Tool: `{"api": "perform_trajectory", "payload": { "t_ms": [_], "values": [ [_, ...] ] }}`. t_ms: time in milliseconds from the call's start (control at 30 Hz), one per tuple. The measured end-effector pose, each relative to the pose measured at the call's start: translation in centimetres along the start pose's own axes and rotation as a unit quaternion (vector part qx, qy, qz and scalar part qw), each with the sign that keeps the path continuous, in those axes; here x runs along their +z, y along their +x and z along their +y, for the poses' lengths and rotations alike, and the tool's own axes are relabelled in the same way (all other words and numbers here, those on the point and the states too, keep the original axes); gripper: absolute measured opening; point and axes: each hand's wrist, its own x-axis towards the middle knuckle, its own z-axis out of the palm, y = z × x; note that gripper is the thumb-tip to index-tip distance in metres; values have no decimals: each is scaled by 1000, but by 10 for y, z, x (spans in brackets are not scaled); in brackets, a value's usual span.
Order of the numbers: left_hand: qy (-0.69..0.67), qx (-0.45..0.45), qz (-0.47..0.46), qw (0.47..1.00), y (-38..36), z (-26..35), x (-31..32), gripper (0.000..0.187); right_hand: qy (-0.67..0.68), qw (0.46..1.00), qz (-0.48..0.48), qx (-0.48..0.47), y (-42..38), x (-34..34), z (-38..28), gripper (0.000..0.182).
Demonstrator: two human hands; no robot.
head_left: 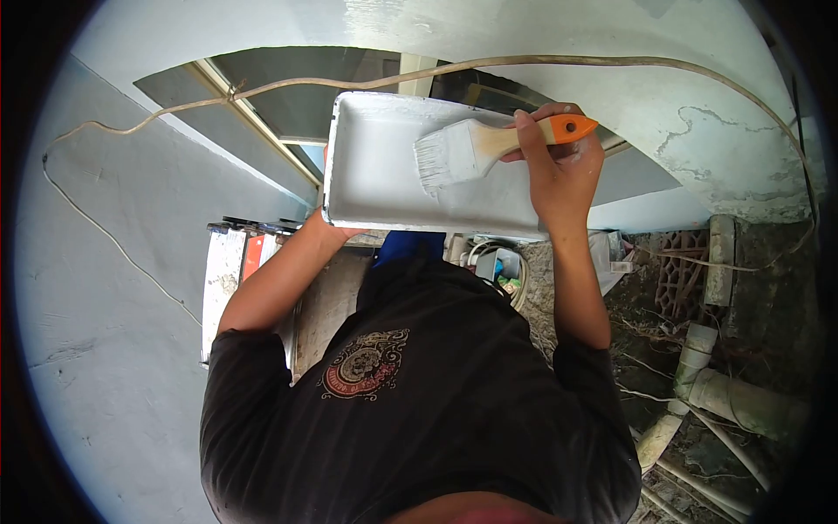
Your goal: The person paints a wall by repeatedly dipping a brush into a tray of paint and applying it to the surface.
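A: The right hand grips a paint-soaked, orange-tipped wooden brush over the white rectangular plastic paint tray.

B: The left hand, mostly hidden, props the tray's edge. It looks tilted; paint might spill onto the black shirt below.

White paint tray and a wide brush held up in front of the wall.

The tray is a shallow white rectangle with a raised rim, its inside coated in white paint, tilted so the open face looks toward the viewer; one near corner rests in the grip of the left hand; the brush lies across the tray's right part, bristles loaded white and touching the tray floor, pale wooden handle ending in an orange tip, clasped by the right hand.
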Motion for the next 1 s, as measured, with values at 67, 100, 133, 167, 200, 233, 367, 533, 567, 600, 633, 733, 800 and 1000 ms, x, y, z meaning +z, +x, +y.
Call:
{"api": "perform_trajectory", "payload": {
  "t_ms": [67, 100, 133, 167, 200, 233, 367, 533, 567, 600, 633, 733, 800, 1000],
  "values": [
    [79, 22, 14, 997, 0, 0, -2, 89, 1, 999, 31, 21, -5, -1, 6, 15],
    [78, 20, 15, 997, 0, 0, -4, 89, 1, 999, 32, 23, -6, -4, 8, 15],
    [83, 31, 39, 995, 0, 1, -6, 83, -8, 999, 42, 22, -6, -7, 11, 15],
    [89, 41, 63, 993, 0, 1, -7, 76, -17, 998, 52, 21, -7, -9, 13, 15],
    [90, 40, 64, 993, -1, 1, -7, 76, -17, 998, 54, 22, -8, -10, 15, 15],
    [100, 46, 70, 991, -1, 1, -6, 75, -13, 998, 61, 23, -9, -11, 16, 16],
    [141, 67, 91, 984, -2, -1, -5, 70, -17, 997, 74, 22, -12, -18, 17, 16],
    [154, 78, 98, 980, -4, -1, -7, 67, -35, 994, 98, 15, -14, -27, 16, 14],
    [134, 73, 87, 984, -4, 1, -8, 67, -47, 993, 103, 13, -14, -29, 16, 13],
    [114, 69, 76, 988, -4, 2, -10, 68, -47, 993, 104, 12, -13, -31, 15, 13],
    [94, 64, 65, 991, -4, 2, -10, 68, -37, 993, 113, 7, -13, -32, 13, 13],
    [65, 56, 60, 995, -2, -2, 0, 68, -10, 991, 134, -14, -12, -29, 7, 12],
    [58, 50, 63, 995, -3, -7, 6, 68, 6, 988, 149, -33, -12, -22, 6, 12],
    [213, 140, 159, 954, 2, -12, 15, 53, 50, 992, 118, -9, -17, -22, 21, 13]
  ]
}}
